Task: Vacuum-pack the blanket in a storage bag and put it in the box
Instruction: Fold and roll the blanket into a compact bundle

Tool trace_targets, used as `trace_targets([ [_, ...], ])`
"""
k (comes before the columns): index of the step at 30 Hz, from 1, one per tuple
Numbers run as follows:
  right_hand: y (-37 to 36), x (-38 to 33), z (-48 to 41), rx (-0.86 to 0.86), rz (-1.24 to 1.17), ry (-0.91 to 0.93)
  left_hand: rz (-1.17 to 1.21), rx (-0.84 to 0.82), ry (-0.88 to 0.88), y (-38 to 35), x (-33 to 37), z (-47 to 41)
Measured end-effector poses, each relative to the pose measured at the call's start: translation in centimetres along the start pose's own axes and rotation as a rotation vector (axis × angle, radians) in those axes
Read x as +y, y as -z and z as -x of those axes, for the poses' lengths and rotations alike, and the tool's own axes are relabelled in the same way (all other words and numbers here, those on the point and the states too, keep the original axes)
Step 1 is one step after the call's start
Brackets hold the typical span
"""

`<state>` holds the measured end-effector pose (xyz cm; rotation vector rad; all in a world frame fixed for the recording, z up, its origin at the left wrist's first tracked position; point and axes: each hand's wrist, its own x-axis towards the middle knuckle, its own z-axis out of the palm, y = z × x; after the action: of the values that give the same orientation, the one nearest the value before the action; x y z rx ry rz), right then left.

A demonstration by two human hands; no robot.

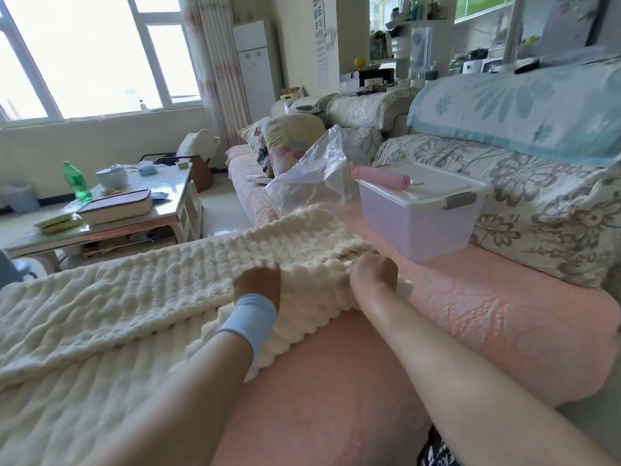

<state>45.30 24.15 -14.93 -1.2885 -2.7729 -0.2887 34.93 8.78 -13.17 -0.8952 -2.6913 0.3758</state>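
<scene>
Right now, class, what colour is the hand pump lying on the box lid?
Pink; the pump shows best in the head view.

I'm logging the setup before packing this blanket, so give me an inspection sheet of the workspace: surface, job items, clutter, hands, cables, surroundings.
Surface: sofa seat under a pink quilted cover; the blanket lies across it.
Job's things: cream blanket, partly folded; clear storage bag, crumpled beyond it; box on the seat, lid on; pink pump lying on the lid.
Clutter: floral pillow further along the sofa.
Hands: left hand and right hand both grip the blanket's near end; blue wristband on the left.
Cables: nothing seen.
Surroundings: coffee table with green bottle and book; window behind.
</scene>
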Motion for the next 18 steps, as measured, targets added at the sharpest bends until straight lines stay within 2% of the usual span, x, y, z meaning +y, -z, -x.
trace_targets([
  [3,2.0,-1.6,-2.4,0.017,-0.331,-0.076,0.124,-0.237,0.147,1.4,-1.6,-4.2],
  [5,2.5,-2.9,-4.5,0.072,-0.476,-0.083,0.271,-0.259,0.219,1.6,-2.9,-7.2],
  [7,2.2,-4.2,-6.5,0.178,-0.609,-0.027,0.335,-0.086,0.214,0.9,-3.8,-9.8],
  [10,0.8,-5.4,-10.8,0.303,-0.848,0.005,0.447,0.188,0.110,-1.0,-4.8,-14.2],
  [14,-0.7,-7.0,-17.3,0.366,-0.925,0.100,0.632,0.229,-0.020,-3.9,-6.1,-21.3],
  [18,-1.8,-8.5,-24.0,0.395,-0.735,0.169,0.708,0.187,-0.045,-5.6,-6.4,-27.0],
])
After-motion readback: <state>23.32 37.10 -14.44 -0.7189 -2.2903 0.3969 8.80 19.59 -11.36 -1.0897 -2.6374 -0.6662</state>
